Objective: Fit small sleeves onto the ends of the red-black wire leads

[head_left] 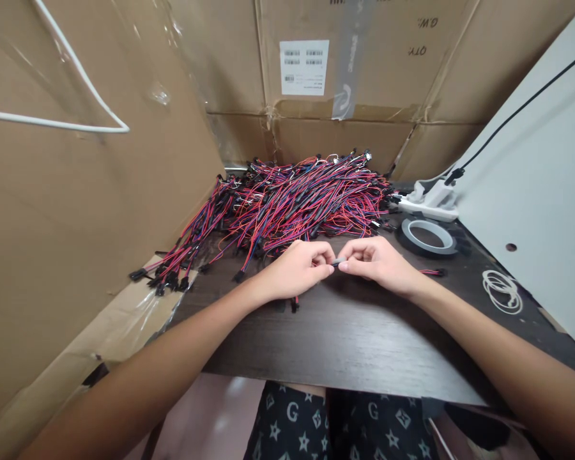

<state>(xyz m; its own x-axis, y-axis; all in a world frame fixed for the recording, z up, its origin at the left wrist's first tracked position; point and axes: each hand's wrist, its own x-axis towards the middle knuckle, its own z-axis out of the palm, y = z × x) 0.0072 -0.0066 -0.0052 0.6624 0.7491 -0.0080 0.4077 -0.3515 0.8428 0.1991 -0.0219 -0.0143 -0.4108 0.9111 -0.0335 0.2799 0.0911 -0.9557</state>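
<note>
Just in front of the wire pile, my left hand [304,267] and my right hand [376,263] meet with fingertips nearly touching. Both pinch a short dark grey wrapped section [337,262] of a wire harness. Most of that harness is hidden behind my fingers. Below my left hand a black connector [294,304] with a bit of red wire sticks out. Another black connector [439,273] on red wires lies on the table right of my right hand; I cannot tell whether it belongs to the same harness. The large pile of red, blue and black wire harnesses [306,198] lies behind.
A roll of black tape [429,237] lies right of the pile, before a white power strip [431,206]. A coiled white cord [502,292] is at the right edge of the dark table [335,338]. Cardboard [100,191] walls the left and back; a white panel [531,172] stands right.
</note>
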